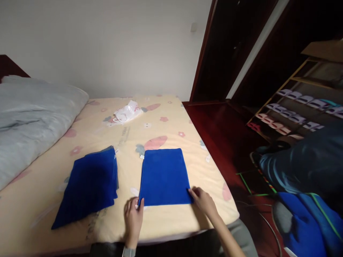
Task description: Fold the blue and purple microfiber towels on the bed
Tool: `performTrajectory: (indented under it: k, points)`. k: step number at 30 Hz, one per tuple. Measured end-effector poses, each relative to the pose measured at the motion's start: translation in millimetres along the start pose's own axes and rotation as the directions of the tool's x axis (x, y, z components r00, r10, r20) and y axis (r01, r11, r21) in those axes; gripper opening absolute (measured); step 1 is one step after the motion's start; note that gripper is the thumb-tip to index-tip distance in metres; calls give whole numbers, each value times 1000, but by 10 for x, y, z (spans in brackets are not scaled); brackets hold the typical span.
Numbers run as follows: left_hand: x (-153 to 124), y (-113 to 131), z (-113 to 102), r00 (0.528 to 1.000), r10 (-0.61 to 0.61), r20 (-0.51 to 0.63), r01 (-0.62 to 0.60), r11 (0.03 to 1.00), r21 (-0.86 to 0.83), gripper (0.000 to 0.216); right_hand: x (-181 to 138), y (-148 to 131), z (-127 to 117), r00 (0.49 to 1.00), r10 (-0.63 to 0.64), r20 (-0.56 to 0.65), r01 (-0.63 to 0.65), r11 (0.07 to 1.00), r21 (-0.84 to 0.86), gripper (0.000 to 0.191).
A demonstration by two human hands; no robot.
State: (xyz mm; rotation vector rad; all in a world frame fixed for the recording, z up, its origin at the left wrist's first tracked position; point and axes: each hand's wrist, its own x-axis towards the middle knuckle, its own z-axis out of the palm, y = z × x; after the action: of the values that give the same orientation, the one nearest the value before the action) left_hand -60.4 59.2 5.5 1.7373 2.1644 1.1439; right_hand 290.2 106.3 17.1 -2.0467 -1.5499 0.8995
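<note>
A blue cloth (165,176) lies flat on the bed in front of me, roughly square, with a small white label at its far left corner. My left hand (133,216) grips its near left corner between thumb and fingers. At the near right corner, my right hand (204,201) pinches the edge, the thumb on top. To the left is a stack of similar blue cloths (89,182), a little fanned out, with edges and a label showing on its right side.
The bed's yellow patterned sheet (171,125) carries a crumpled white plastic bag (127,112) and a grey quilt (37,117). Right of the bed, a rack (291,76) holds several slippers (288,114). Blue fabric items (308,221) lie at the lower right.
</note>
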Motion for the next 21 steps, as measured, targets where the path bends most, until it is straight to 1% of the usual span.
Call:
performTrajectory:
  k: [1, 2, 4, 5, 6, 8, 9, 10, 11, 12, 14, 17, 21]
  points:
    - [-166, -45, -55, 1000, -1, 5, 1, 1000, 22, 26, -195, 120, 54, 1000, 26, 0, -26, 1000, -15, 39]
    - [-274, -69, -99, 1000, -11, 27, 10, 1000, 18, 26, -345, 201, 103, 999, 45, -4, -45, 999, -6, 39]
    - [-330, -72, -150, 994, -54, 97, 58, 998, -33, 27, -502, 252, 193, 997, 73, -14, -72, 992, 104, 37]
    - [-297, -61, -160, 988, -84, 132, 93, 993, -70, 28, -520, 235, 233, 996, 88, -2, -85, 975, 207, 38]
    - [-240, -48, -164, 981, -113, 161, 132, 985, -112, 30, -510, 201, 265, 995, 94, 25, -97, 938, 334, 40]
    - [-104, -22, -167, 965, -172, 199, 217, 948, -231, 37, -456, 118, 297, 993, 66, 96, -110, 804, 584, 45]
    - [-49, -13, -172, 957, -200, 211, 258, 918, -300, 41, -432, 86, 291, 993, 35, 115, -103, 737, 668, 47]
    - [-12, -7, -181, 950, -224, 217, 291, 885, -362, 44, -418, 68, 270, 994, 7, 110, -84, 691, 718, 48]
    - [1, -3, -194, 944, -246, 219, 318, 855, -410, 47, -417, 64, 235, 996, -9, 87, -59, 673, 738, 48]
    - [-12, 0, -212, 939, -265, 218, 337, 833, -439, 49, -430, 75, 190, 998, -14, 58, -33, 676, 736, 48]
    - [-106, 8, -258, 935, -286, 211, 353, 821, -450, 50, -489, 125, 93, 1000, -4, 6, -2, 708, 706, 46]
    - [-346, 33, -340, 931, -288, 224, 360, 826, -434, 47, -615, 214, 3, 1000, 14, 20, -23, 744, 668, 45]
    - [-633, 54, -448, 930, -280, 236, 357, 839, -411, 41, -762, 303, 33, 998, 37, 49, -59, 772, 633, 43]
